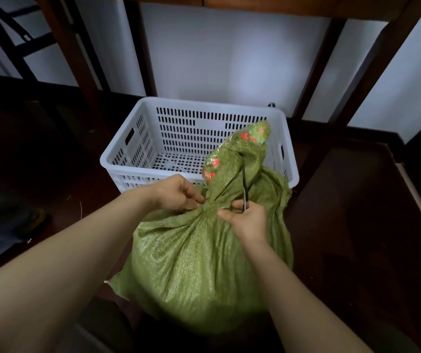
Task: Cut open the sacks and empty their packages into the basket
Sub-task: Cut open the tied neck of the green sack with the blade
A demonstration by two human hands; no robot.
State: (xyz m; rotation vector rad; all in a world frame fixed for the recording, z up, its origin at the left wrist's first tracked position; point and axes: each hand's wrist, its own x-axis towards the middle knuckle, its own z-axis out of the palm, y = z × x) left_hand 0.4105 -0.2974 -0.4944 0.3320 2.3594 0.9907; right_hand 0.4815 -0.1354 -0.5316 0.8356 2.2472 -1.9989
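The left forearm (77,250) at 7 o'clock and the right forearm (296,289) at 5 o'clock are bare. The left hand (176,192) and the right hand (248,222) are bare too.

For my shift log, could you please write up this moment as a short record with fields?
green sack: stands on the dark floor, full, with its neck bunched shut
white basket: right behind the sack; no packages visible in it
left hand: pinches the bunched neck
right hand: holds the scissors at the neck, blades pointing up along the sack's top
stage: sack not yet cut open
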